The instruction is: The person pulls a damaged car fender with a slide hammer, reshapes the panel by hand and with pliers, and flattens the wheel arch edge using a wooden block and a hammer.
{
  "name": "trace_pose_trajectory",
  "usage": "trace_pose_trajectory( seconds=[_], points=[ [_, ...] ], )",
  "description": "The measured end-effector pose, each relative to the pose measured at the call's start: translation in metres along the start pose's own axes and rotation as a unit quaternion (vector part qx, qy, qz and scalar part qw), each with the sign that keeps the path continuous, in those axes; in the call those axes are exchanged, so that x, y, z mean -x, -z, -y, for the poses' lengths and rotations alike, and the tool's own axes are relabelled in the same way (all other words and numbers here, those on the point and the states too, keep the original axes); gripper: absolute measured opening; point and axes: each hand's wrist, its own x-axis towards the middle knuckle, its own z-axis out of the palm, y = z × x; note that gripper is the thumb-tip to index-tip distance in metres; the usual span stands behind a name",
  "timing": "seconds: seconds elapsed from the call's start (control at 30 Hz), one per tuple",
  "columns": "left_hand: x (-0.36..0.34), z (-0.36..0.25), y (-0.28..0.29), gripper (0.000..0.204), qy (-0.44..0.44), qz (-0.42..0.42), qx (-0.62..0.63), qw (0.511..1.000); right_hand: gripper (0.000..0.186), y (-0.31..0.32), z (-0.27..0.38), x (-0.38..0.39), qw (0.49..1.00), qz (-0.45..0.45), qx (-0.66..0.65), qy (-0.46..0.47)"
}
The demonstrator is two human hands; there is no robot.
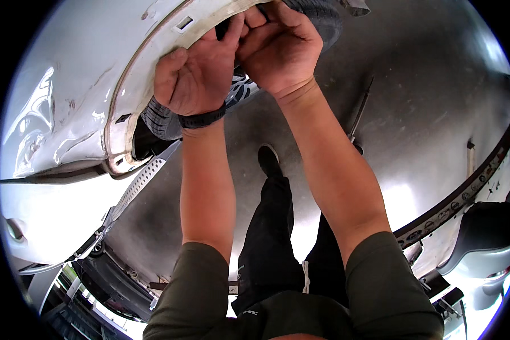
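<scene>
Both my hands are raised to the rusty-edged wheel arch [147,48] of a white car body panel [73,85]. My left hand [195,76], a black band on its wrist, has its palm up and is closed at the arch edge. Its thumb lies on the outer side, while the other fingers pass behind the lip. Close beside it, my right hand [277,54] is turned palm up with its fingers curled in toward the arch. Those fingertips are hidden, and whatever they hold does not show. Below the left hand a tyre [161,119] is partly visible.
Another tyre [323,22] stands beyond my right hand. A thin dark rod [362,107] rises from the grey floor [413,130] at the right. At lower left is a dark car [113,283]; at the right edge, a silver and black vehicle part [484,260].
</scene>
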Motion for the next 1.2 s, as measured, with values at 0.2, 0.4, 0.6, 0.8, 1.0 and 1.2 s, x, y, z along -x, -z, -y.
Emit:
trace_pose_trajectory(
  seconds=[0.2,0.4,0.6,0.8,1.0,1.2],
  points=[
    [-0.004,0.002,0.008,0.048,-0.013,0.032,0.01,0.999,0.034,0.011,0.0,-0.007,1.0,0.001,-0.018,0.005],
    [-0.005,-0.003,-0.028,0.057,-0.009,-0.104,-0.05,0.993,0.044,-0.019,0.001,0.0,0.998,-0.046,0.038,0.014],
    [0.027,-0.032,0.01,0.05,0.055,-0.127,-0.284,0.949,0.063,-0.013,0.002,0.003,0.995,-0.075,0.061,0.025],
    [0.048,-0.041,-0.014,0.028,0.115,-0.158,-0.623,0.757,0.064,-0.024,0.001,0.007,0.993,-0.104,0.04,0.033],
    [0.034,-0.069,0.021,0.045,0.187,-0.004,-0.882,0.432,0.066,-0.027,-0.038,0.007,0.991,-0.098,-0.081,-0.045],
    [0.023,-0.055,0.02,0.049,0.165,-0.011,-0.893,0.419,0.077,-0.019,-0.044,-0.002,0.991,-0.077,-0.111,-0.012]
  ],
)
